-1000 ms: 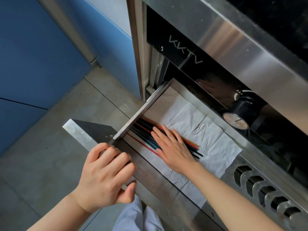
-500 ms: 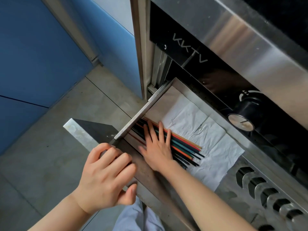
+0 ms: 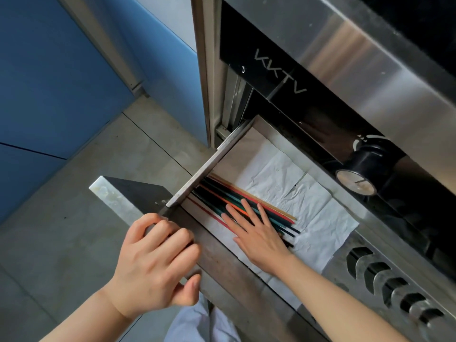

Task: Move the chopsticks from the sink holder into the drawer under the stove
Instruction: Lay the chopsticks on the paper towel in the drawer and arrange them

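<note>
The metal drawer [image 3: 197,176] under the stove is pulled out, its floor lined with white paper [image 3: 311,208]. Several coloured chopsticks [image 3: 222,193] in red, orange, teal, black and wood lie side by side along the drawer's left side. My right hand [image 3: 256,233] lies flat on them, fingers spread, palm down, covering their near ends. My left hand [image 3: 155,262] is curled over the drawer's front panel [image 3: 116,196], gripping its top edge.
The stove front [image 3: 308,77] with a dark glass panel rises above the drawer. A black knob [image 3: 362,171] juts out at the right, above a row of vent slots [image 3: 392,287]. Blue cabinets [image 3: 49,82] stand at the left over a grey tiled floor [image 3: 61,238].
My right hand has slid back to the right over the chopsticks, after moving left half a second ago, and the sticks have shifted under it. My left hand has stayed on the drawer front.
</note>
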`<control>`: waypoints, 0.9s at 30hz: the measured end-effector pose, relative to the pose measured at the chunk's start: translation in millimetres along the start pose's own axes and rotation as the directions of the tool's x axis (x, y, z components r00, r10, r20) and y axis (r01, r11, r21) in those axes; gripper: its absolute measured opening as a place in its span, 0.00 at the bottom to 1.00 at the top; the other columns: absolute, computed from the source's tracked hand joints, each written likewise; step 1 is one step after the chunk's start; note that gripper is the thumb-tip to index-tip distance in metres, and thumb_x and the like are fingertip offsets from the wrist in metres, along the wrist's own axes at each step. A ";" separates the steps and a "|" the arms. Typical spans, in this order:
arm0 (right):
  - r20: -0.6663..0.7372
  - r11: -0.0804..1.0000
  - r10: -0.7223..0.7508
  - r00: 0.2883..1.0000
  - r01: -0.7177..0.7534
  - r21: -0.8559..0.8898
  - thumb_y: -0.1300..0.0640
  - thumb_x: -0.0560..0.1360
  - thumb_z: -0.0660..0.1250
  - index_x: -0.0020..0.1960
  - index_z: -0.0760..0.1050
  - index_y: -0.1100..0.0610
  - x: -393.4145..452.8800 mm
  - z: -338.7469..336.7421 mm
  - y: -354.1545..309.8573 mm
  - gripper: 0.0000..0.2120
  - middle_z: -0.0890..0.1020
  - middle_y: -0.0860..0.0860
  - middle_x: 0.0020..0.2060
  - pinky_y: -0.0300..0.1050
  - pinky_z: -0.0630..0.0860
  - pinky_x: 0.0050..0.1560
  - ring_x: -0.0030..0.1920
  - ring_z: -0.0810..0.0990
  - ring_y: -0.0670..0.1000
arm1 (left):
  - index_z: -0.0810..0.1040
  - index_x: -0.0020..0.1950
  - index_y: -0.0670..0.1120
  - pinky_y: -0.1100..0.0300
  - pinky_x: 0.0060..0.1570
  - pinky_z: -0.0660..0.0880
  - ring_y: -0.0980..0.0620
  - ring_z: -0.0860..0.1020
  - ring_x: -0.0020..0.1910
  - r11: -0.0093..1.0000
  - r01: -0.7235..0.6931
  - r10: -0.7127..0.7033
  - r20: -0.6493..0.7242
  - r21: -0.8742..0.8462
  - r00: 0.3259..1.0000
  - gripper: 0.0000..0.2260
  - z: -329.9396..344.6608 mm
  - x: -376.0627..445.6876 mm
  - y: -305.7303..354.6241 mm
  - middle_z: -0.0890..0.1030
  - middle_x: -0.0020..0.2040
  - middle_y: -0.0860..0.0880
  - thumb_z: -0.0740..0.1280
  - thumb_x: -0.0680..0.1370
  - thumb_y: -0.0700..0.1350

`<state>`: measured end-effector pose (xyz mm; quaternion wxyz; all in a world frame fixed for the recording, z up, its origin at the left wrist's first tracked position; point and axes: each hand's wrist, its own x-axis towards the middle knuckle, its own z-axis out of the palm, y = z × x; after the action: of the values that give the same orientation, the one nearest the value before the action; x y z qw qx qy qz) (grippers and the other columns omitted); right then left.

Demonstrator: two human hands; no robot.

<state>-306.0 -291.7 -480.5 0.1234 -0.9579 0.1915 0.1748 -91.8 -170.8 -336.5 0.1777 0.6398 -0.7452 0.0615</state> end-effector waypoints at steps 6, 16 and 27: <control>0.037 0.999 -0.035 0.999 0.036 -0.005 0.46 0.78 0.54 0.77 0.50 0.47 1.9 -2.3 -22.0 0.29 0.56 0.47 0.77 0.64 0.50 0.72 0.76 0.51 0.60 | 0.78 0.32 0.44 0.51 0.43 0.69 0.43 0.73 0.30 1.000 -0.003 0.003 0.012 0.018 1.000 0.20 -2.5 1.5 -0.6 0.79 0.34 0.46 0.53 0.75 0.52; 0.043 1.000 -0.006 0.999 0.006 -0.006 0.40 0.79 0.48 0.78 0.49 0.52 13.7 -6.2 -7.5 0.31 0.54 0.49 0.78 0.64 0.53 0.73 0.77 0.47 0.59 | 0.78 0.32 0.44 0.51 0.43 0.69 0.43 0.72 0.31 1.000 -0.006 0.006 0.000 0.030 1.000 0.22 -2.6 2.3 0.6 0.78 0.34 0.46 0.52 0.76 0.52; 0.038 0.998 -0.043 0.998 0.045 -0.041 0.39 0.79 0.47 0.78 0.47 0.53 23.1 -12.6 -4.6 0.33 0.52 0.49 0.78 0.62 0.44 0.74 0.77 0.44 0.59 | 0.78 0.32 0.44 0.50 0.42 0.69 0.43 0.72 0.30 0.999 -0.006 0.006 -0.004 0.038 1.000 0.22 -2.9 3.1 1.1 0.79 0.34 0.46 0.52 0.76 0.52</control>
<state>-280.5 -298.9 -477.2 0.1105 -0.9608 0.1642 0.1939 -92.6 -172.5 -332.6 0.1669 0.6407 -0.7454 0.0775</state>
